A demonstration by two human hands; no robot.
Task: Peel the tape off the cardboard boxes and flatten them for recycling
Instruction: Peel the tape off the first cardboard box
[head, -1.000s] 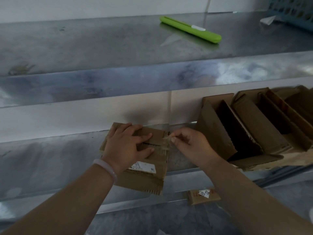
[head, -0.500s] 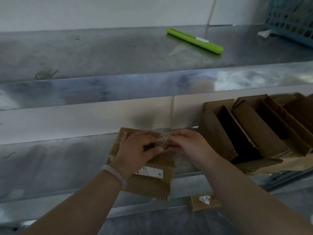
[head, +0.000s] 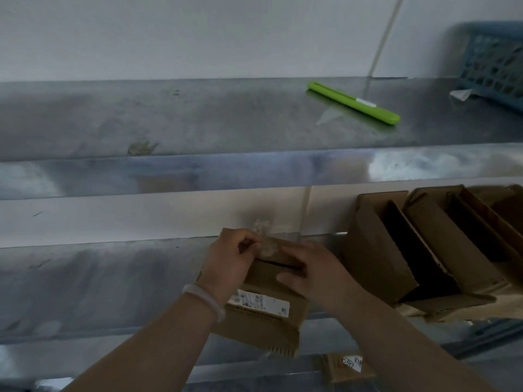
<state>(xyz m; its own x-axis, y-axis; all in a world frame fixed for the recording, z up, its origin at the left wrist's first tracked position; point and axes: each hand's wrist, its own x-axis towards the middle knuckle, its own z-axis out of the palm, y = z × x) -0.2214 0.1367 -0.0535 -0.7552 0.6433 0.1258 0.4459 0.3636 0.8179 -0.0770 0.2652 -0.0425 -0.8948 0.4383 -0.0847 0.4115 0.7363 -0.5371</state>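
While both hands grip it, cardboard box (head: 266, 315) overhangs shelf edge (head: 113, 332)

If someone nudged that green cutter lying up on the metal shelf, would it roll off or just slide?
Probably slide. The green cutter looks flattish and long rather than round, so rolling seems unlikely. The metal shelf is smooth and shiny, so it would likely skid easily. It appears to be slim plastic, so probably light.

Left of the taped box (head: 263, 301) the lower shelf (head: 99, 278) lies bare; open boxes (head: 424, 244) crowd its right.
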